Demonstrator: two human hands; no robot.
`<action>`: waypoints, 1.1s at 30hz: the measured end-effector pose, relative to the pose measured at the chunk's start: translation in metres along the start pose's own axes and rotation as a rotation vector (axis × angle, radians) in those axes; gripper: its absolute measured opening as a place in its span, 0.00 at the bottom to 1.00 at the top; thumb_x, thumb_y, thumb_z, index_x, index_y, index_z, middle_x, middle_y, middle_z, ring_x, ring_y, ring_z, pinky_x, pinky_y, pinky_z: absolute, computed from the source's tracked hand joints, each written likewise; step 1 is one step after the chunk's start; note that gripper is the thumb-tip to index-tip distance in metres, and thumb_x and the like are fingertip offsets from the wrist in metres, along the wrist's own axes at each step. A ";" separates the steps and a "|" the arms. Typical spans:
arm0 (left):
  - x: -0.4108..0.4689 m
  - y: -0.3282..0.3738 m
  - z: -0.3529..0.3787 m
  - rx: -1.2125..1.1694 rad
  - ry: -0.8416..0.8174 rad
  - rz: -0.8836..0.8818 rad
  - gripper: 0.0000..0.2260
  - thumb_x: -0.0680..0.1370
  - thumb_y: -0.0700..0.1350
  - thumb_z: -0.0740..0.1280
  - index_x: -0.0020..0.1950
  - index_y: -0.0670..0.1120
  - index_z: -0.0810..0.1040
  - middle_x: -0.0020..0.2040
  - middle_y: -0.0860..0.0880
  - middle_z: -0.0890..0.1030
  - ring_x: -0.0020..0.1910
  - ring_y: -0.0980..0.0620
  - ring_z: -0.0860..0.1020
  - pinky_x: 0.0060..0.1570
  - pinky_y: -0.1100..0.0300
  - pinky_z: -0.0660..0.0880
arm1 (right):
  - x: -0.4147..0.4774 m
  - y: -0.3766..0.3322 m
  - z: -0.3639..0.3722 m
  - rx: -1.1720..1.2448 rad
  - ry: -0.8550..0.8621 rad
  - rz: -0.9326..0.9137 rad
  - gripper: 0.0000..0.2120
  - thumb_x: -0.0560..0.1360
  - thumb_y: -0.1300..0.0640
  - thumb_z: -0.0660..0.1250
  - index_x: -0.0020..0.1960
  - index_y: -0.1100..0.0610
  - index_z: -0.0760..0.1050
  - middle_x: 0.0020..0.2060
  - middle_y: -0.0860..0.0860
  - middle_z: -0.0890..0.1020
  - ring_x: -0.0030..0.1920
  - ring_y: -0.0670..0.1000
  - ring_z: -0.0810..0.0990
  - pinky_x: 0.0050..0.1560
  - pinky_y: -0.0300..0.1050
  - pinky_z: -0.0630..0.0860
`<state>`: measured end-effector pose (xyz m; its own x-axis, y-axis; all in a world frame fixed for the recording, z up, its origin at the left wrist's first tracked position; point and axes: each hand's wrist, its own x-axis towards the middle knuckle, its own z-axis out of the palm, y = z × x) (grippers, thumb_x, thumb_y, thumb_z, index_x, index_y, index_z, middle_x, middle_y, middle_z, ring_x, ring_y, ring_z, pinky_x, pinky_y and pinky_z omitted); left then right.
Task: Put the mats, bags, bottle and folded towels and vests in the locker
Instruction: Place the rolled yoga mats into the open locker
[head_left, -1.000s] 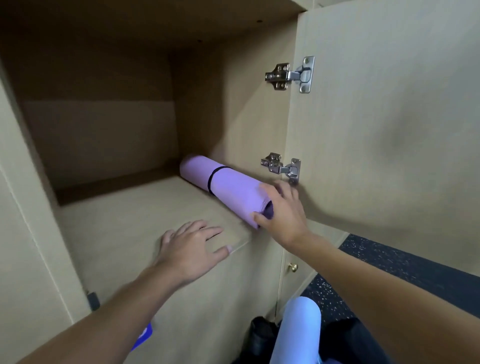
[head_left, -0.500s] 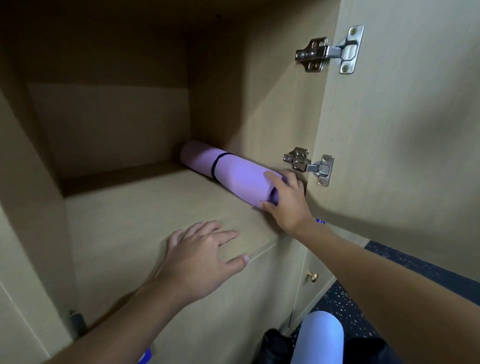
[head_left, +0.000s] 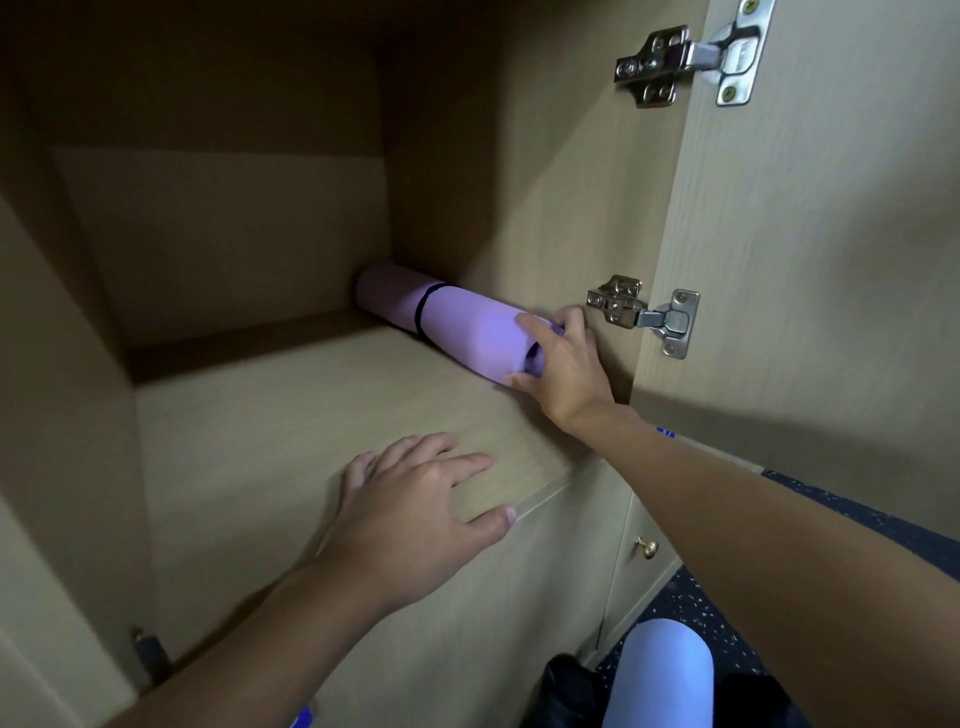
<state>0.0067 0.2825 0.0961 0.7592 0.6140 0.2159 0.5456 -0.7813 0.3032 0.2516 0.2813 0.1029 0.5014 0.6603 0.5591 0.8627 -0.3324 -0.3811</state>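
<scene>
Purple mat (head_left: 457, 325): rolled, lying on the locker shelf (head_left: 291, 431), right side, long flank against the right inner wall, far end near the back corner. A black strap (head_left: 423, 312) rings it about mid-length.

Right hand (head_left: 566, 364): at the mat's near open end; fingers (head_left: 535, 327) curled over the top of the roll, thumb under its lower rim, so clamped on the roll.

Left hand (head_left: 410, 509): palm down on the shelf's front edge, fingers spread and straight, holding nothing.

Surroundings: open door (head_left: 831, 234) on the right, with an upper hinge (head_left: 685, 57) and a lower hinge (head_left: 644, 314); the lower one sits just beside the right hand. A lower cabinet front carries a small brass knob (head_left: 645, 546). On the speckled floor (head_left: 691, 603) below: a light blue rolled mat (head_left: 660, 675) beside a dark bag (head_left: 566, 691), both outside the locker.
</scene>
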 end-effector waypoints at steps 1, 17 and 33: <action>0.000 0.000 0.000 0.002 0.000 0.000 0.28 0.73 0.73 0.58 0.72 0.69 0.66 0.76 0.64 0.61 0.77 0.61 0.55 0.76 0.52 0.49 | 0.003 -0.003 0.002 -0.002 -0.006 0.010 0.32 0.70 0.50 0.76 0.70 0.46 0.68 0.62 0.54 0.63 0.60 0.59 0.66 0.60 0.57 0.73; -0.001 -0.001 -0.001 -0.006 0.019 0.022 0.27 0.74 0.71 0.59 0.72 0.68 0.66 0.76 0.63 0.61 0.77 0.61 0.54 0.76 0.53 0.48 | 0.009 -0.014 0.014 0.158 -0.002 0.101 0.28 0.72 0.55 0.74 0.68 0.52 0.67 0.61 0.56 0.66 0.53 0.61 0.77 0.55 0.50 0.74; 0.004 0.000 0.000 0.005 0.037 0.031 0.25 0.74 0.67 0.64 0.69 0.63 0.73 0.71 0.59 0.70 0.72 0.55 0.65 0.71 0.52 0.58 | -0.085 -0.021 -0.035 0.184 -0.152 0.134 0.28 0.78 0.51 0.67 0.74 0.55 0.61 0.64 0.56 0.69 0.61 0.56 0.73 0.61 0.49 0.70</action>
<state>0.0098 0.2848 0.0975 0.7623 0.5932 0.2590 0.5239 -0.8004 0.2914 0.1930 0.2083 0.0896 0.5823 0.7170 0.3832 0.7563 -0.3048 -0.5789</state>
